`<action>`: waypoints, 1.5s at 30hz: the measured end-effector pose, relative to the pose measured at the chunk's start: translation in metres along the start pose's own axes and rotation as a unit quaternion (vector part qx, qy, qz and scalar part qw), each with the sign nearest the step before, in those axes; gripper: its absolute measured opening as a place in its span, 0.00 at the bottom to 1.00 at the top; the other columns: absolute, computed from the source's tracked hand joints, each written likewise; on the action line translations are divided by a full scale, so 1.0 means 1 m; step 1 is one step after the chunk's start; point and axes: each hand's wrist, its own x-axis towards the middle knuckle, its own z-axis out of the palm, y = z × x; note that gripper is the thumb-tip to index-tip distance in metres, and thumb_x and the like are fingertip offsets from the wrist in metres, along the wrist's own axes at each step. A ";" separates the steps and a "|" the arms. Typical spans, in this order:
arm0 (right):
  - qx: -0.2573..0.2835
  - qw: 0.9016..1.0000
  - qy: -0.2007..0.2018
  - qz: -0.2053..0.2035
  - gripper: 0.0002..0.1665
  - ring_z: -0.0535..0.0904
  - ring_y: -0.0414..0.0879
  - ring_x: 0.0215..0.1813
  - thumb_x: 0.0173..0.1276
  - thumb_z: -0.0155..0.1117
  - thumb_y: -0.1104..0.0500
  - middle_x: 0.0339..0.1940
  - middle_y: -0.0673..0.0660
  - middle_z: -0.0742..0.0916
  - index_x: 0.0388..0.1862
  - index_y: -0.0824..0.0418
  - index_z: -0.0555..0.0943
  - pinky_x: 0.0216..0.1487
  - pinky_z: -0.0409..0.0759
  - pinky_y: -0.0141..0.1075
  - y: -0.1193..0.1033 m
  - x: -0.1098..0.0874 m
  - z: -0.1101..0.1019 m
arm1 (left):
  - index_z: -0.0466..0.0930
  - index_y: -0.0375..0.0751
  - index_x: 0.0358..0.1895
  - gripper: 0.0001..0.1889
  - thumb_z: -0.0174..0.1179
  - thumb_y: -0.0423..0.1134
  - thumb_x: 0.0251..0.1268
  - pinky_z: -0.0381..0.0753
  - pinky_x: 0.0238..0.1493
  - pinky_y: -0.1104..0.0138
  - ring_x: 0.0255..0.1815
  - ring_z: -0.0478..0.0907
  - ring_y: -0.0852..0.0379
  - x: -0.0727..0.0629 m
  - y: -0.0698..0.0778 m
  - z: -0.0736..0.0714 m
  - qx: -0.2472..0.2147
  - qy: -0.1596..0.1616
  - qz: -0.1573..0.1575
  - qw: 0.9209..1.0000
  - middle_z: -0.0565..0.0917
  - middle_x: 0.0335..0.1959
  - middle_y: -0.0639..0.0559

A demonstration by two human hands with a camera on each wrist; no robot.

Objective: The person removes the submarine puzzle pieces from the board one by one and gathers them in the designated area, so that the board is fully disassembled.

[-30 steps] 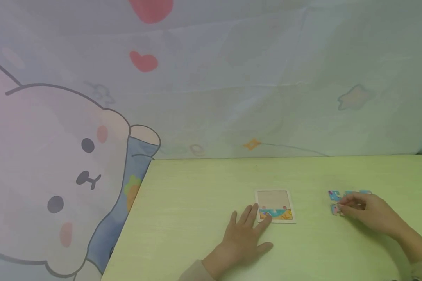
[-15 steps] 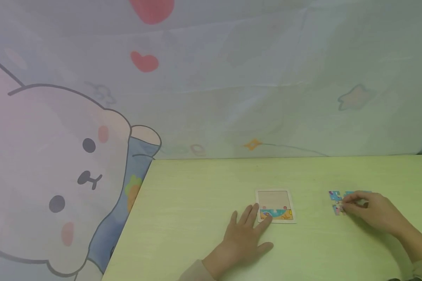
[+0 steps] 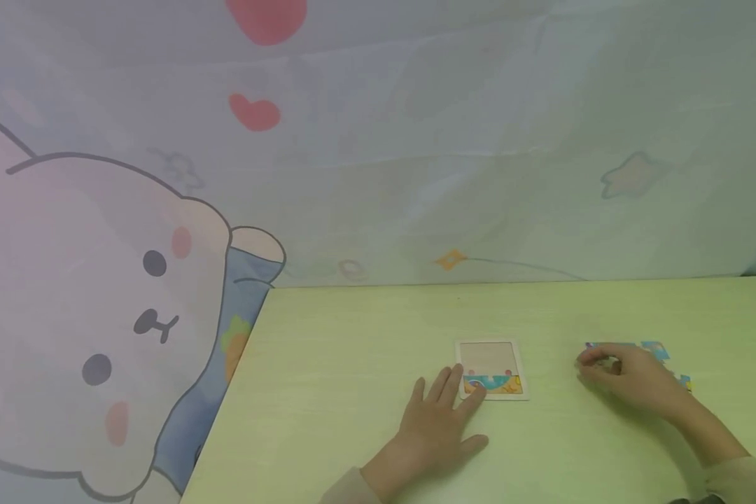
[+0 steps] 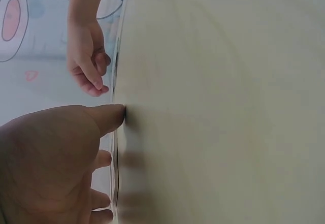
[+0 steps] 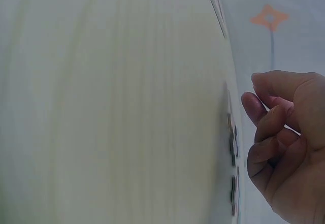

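My left hand (image 3: 431, 427) lies with spread fingers on the table, fingertips on the lower left of a square puzzle tray (image 3: 524, 388). A colorful beach-like strip (image 3: 498, 382) fills the tray's bottom; above it shows bare beige backing. At the right, my right hand (image 3: 636, 381) hovers over several blue jigsaw puzzle pieces (image 3: 655, 348), hiding part of them. Its thumb and index fingertips come close together at the pieces' left side. In the right wrist view, the right hand (image 5: 289, 137) has curled fingers; I cannot tell whether a piece is between the fingertips.
The pale green table (image 3: 353, 350) runs back to a hanging cloth backdrop (image 3: 416, 140) with a cartoon animal at the left. A jigsaw piece (image 3: 686, 382) shows beyond the right wrist. Puzzle pieces (image 5: 233, 196) lie flat along the table in the right wrist view.
My right hand has moved left across the pieces, uncovering some at its right and covering those at the left. The left hand and tray have stayed put.
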 end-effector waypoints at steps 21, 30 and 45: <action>-0.003 0.995 -0.078 -0.056 0.12 0.77 0.41 0.35 0.70 0.73 0.48 0.40 0.45 0.84 0.48 0.49 0.85 0.37 0.77 0.37 -0.048 0.037 0.055 | 0.48 0.65 0.85 0.39 0.31 0.73 0.77 0.60 0.75 0.41 0.85 0.44 0.48 0.013 0.013 0.000 0.000 -0.004 0.032 0.999 0.45 0.86 0.48; -0.030 0.994 -0.083 -0.071 0.14 0.77 0.43 0.46 0.66 0.76 0.44 0.44 0.45 0.83 0.45 0.47 0.86 0.47 0.78 0.43 -0.054 0.038 0.059 | 0.49 0.64 0.85 0.38 0.32 0.73 0.77 0.62 0.74 0.40 0.85 0.45 0.48 0.013 0.014 0.000 0.002 -0.003 0.033 0.999 0.46 0.86 0.48; -0.033 0.994 -0.079 -0.071 0.15 0.76 0.43 0.44 0.67 0.76 0.46 0.45 0.46 0.83 0.47 0.50 0.83 0.46 0.77 0.42 -0.059 0.034 0.058 | 0.49 0.64 0.85 0.38 0.31 0.72 0.78 0.62 0.74 0.41 0.85 0.45 0.49 0.013 0.014 0.001 0.009 0.001 0.034 0.999 0.46 0.86 0.49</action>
